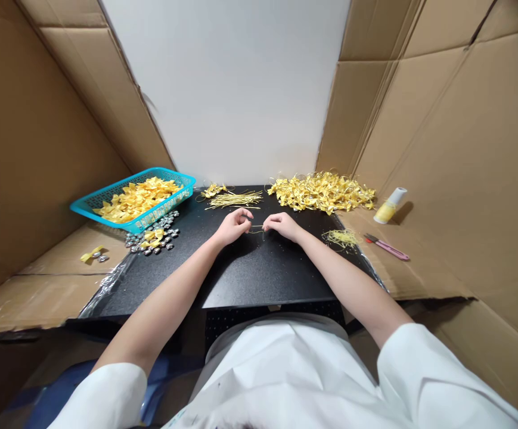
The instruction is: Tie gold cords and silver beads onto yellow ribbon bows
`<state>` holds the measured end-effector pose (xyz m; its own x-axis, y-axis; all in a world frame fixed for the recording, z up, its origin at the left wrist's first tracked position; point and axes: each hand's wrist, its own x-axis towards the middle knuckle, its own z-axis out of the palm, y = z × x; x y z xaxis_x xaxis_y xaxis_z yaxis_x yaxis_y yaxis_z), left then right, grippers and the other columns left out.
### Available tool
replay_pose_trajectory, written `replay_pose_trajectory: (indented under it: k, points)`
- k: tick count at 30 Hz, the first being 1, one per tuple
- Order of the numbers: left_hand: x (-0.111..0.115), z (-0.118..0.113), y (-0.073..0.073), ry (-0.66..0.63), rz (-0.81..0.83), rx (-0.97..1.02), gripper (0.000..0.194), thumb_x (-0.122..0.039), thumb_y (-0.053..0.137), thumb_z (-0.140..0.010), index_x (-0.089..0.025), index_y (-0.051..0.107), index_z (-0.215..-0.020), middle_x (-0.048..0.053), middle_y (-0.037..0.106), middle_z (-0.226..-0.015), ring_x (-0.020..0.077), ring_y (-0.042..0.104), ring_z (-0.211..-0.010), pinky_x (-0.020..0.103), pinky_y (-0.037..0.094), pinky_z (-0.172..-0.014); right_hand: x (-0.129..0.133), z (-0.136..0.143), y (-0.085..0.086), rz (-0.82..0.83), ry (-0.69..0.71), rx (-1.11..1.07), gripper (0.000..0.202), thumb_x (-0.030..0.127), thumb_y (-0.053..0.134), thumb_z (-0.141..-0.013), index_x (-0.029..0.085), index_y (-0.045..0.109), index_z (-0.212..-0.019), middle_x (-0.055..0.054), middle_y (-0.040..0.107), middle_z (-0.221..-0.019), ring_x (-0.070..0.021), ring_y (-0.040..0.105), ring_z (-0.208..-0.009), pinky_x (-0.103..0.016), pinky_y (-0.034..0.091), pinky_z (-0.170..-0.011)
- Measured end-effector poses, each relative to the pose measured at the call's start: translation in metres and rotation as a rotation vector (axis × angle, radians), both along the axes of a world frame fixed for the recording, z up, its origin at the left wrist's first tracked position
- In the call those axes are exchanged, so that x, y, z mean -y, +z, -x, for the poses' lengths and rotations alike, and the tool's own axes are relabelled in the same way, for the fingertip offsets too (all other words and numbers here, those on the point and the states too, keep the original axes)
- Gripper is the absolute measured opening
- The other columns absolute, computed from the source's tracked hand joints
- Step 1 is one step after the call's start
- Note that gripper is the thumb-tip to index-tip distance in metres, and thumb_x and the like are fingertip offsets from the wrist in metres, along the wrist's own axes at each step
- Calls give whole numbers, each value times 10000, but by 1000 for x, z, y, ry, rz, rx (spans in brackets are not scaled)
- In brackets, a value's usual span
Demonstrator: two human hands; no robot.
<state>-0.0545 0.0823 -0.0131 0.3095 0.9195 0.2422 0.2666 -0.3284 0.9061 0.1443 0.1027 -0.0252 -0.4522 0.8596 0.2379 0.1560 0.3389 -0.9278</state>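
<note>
A thin yellow cord (257,227) stretches between my two hands above the black table. My left hand (234,226) pinches one side of it with thumb and fingers. On the other side my right hand (282,225) closes its fingertips on the cord, and a short end dangles below. Just beyond the hands lies a bundle of cut gold cords (236,199). Behind it to the left is a small cluster of yellow bows with cord loops (214,190).
At left, a blue basket (80,205) holds yellow bows; silver bells (158,232) lie beside it. A heap of corded bows (323,192) is at back right. Cord scraps (343,238), pink-handled snips (388,247) and a thread cone (390,205) sit right. Cardboard walls (464,149) flank the table.
</note>
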Motion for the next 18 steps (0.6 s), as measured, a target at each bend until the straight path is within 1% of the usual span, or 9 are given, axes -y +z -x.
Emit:
replay_pose_trajectory:
  k: [2,4,6,8,9,11,13,16,18]
  points:
    - [1,1,1,26,-53,-66,202,-192,573,-687,-174,535,-884,-37,584,-576,118,533,-532,231,384,-546,3,0,1,-135,-50,54,158,196,545,-699,176,635,-571,-15,665,-697,-146,594,-705,-295,460,-763]
    - [4,0,3,58,-169,-97,223,-224,608,-693,-169,588,-907,41,685,-823,175,628,-779,285,468,-702,9,-1,4,-363,-113,149,162,185,558,-725,185,616,-574,-27,669,-776,-162,575,-773,-318,443,-797]
    - [7,-4,5,39,-235,-63,285,-284,631,-719,-166,623,-979,90,673,-1083,224,606,-1027,342,466,-873,16,-1,9,-608,-175,264,154,181,574,-753,193,610,-604,-39,667,-872,-187,543,-857,-353,411,-850]
    - [9,-8,7,-51,-185,5,342,-345,623,-755,-163,622,-1045,102,655,-1147,234,589,-1083,372,448,-939,22,-1,14,-785,-215,368,140,187,568,-789,202,617,-658,-51,656,-947,-209,512,-923,-379,377,-886]
    - [9,-10,6,-94,-144,30,350,-368,619,-767,-161,621,-1049,98,663,-1122,227,599,-1054,372,450,-936,25,-1,17,-845,-225,408,138,192,558,-807,205,622,-686,-57,650,-970,-217,502,-942,-385,366,-891]
    - [10,-13,5,-129,-76,56,329,-403,629,-769,-157,630,-989,74,681,-1008,198,619,-935,348,468,-882,28,0,20,-939,-223,470,141,209,541,-836,210,633,-730,-65,645,-992,-223,491,-958,-392,349,-892]
    - [10,-15,4,-136,-6,69,295,-429,633,-770,-151,625,-867,40,662,-827,157,601,-768,305,478,-763,29,1,21,-1016,-207,509,147,237,531,-854,212,644,-764,-70,646,-1004,-224,489,-956,-397,338,-888]
    - [9,-16,3,-165,120,130,302,-446,643,-760,-156,561,-739,-31,513,-574,95,473,-541,245,407,-572,29,1,20,-1071,-201,536,168,259,511,-876,209,653,-802,-75,649,-1012,-224,490,-953,-405,323,-887]
    - [10,-16,3,-161,180,182,306,-436,667,-738,-162,532,-723,-66,414,-517,65,371,-471,217,328,-501,28,2,18,-1067,-217,546,190,257,490,-891,209,653,-808,-76,651,-1004,-226,488,-954,-408,314,-889]
